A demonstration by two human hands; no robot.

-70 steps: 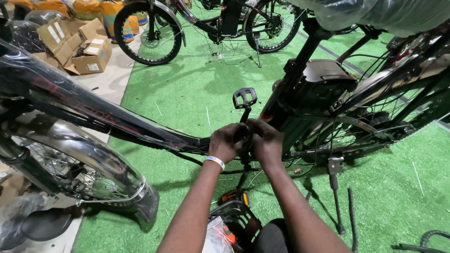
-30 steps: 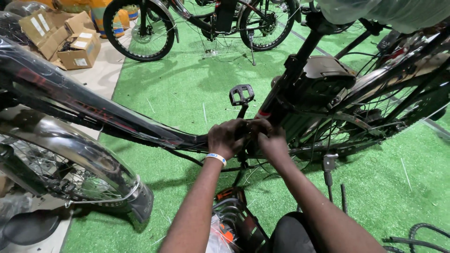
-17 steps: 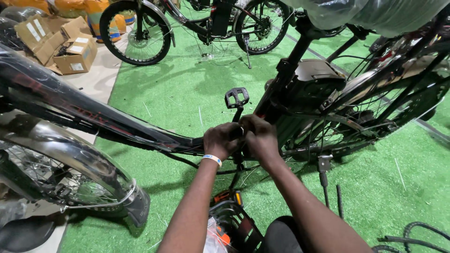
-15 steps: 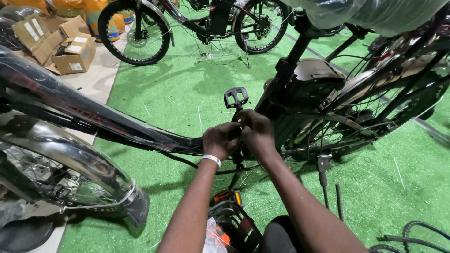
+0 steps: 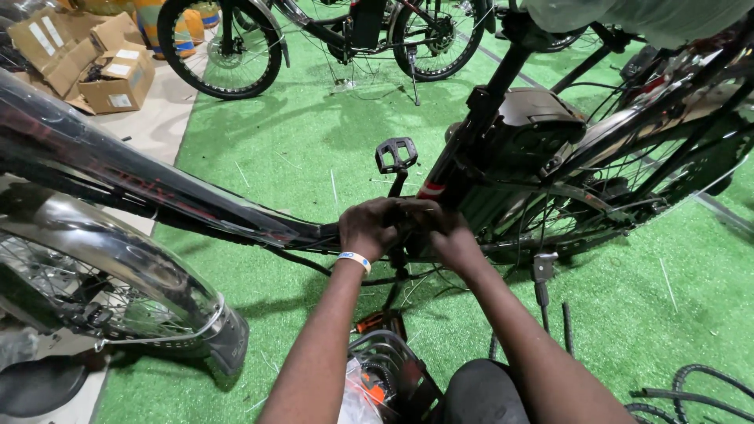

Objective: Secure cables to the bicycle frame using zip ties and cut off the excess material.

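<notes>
Head view: my left hand (image 5: 375,228) and right hand (image 5: 449,237) sit close together at the bottom bracket of the black bicycle frame (image 5: 196,200), where the down tube meets the seat tube. My left fingers are curled in around something at that joint, the right ones pressed in just beside them, but I cannot tell what either hand has hold of; the knuckles hide it. A white wristband (image 5: 355,259) circles my left wrist. 1 black pedal (image 5: 395,154) stands up on its crank just above my hands. The chrome front mudguard (image 5: 133,267) curves at my left. All of it stands on green artificial turf (image 5: 314,141), with cardboard boxes (image 5: 94,63) well apart at the far left.
</notes>
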